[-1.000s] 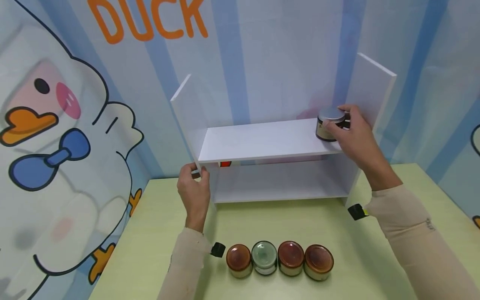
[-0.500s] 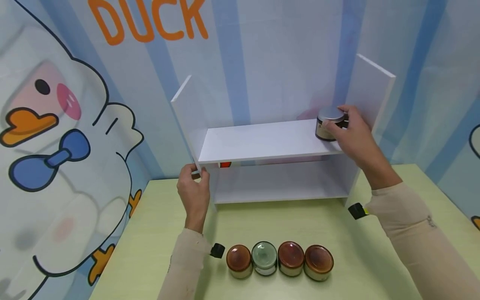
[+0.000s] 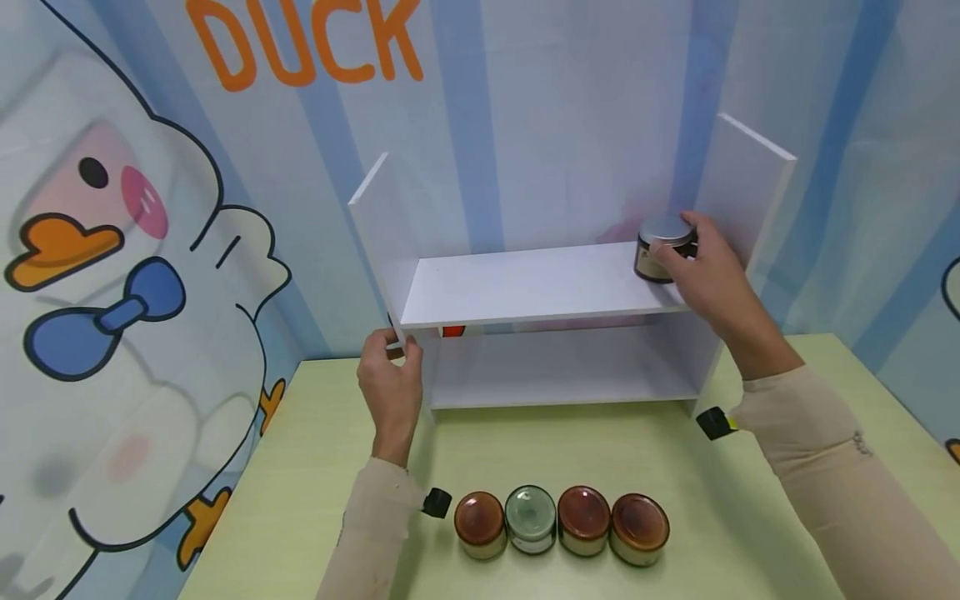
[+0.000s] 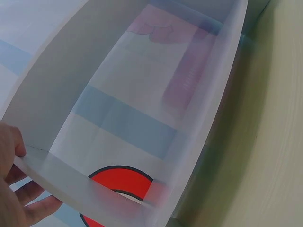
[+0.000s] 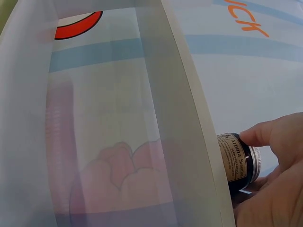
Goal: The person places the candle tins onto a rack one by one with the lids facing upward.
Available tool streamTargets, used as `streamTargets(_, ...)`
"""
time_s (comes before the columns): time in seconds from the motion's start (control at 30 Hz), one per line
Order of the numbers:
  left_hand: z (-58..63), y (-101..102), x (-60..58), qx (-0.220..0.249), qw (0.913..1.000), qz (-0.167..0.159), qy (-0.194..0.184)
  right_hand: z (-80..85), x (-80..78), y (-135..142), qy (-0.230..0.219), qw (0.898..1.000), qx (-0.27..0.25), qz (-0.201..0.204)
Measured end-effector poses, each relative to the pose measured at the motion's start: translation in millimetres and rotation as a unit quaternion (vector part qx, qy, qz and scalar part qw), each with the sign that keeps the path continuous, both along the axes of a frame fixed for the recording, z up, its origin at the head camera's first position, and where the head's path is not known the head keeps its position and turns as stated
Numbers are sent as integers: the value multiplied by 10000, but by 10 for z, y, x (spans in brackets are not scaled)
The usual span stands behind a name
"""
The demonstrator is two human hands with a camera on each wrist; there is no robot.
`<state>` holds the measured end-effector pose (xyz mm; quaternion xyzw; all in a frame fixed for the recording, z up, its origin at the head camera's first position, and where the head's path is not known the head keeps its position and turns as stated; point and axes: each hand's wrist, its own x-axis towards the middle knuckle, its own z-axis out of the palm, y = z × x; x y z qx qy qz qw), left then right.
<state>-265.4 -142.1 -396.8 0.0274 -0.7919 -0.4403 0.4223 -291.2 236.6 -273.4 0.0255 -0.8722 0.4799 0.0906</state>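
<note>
Jar (image 3: 650, 260) with a silver lid and a dark body is upright on the top board of the white shelf (image 3: 525, 287), near the right end of this board and a little apart from the right side panel (image 3: 746, 187). Its bottom seems to meet the board in the head view; in the right wrist view the board's edge hides it. On its pale label the word "Aroma" can be read. The right hand (image 3: 716, 287) pinches this jar, with the thumb on the front and the fingers around the lid's far side. The left hand (image 3: 393, 392) pinches the front edge of the left side panel (image 3: 384, 242), just below the level of the top board, so that the panel is between thumb and fingers. Under the top board there is a lower board (image 3: 562, 367). In front of the shelf, on the light green table (image 3: 562, 442), one green jar (image 3: 531, 512) and three brown jars (image 3: 583, 512) are standing close together in one row, the green one second from the left. Both arms wear beige sleeves (image 3: 817, 467). Behind everything hangs a blue-striped backdrop (image 3: 562, 125), with a big white duck (image 3: 135, 442) at left and orange letters (image 3: 341, 42) above.
</note>
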Motion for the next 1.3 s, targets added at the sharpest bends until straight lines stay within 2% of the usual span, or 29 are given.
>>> streamTargets(0.2,-2,8,-9,-20,10000,-5,-25,-9,-10,-16,-56,9998,-50,-162)
streamTargets(0.37,-5,9,-11,-27,10000,-1,-56,-55,13,-1,49,9998,-109,-148)
streamTargets(0.63,-9,22,-6,-16,10000,-6,-56,-108,101,-8,543,9985,-66,-91)
streamTargets(1.03,-6,51,-38,16,9999,-95,-127,-186,459,-3,809,9930,799,-309)
streamTargets(1.3,-18,43,-38,24,9998,-50,-187,-296,793,-31,1476,9826,1033,-450)
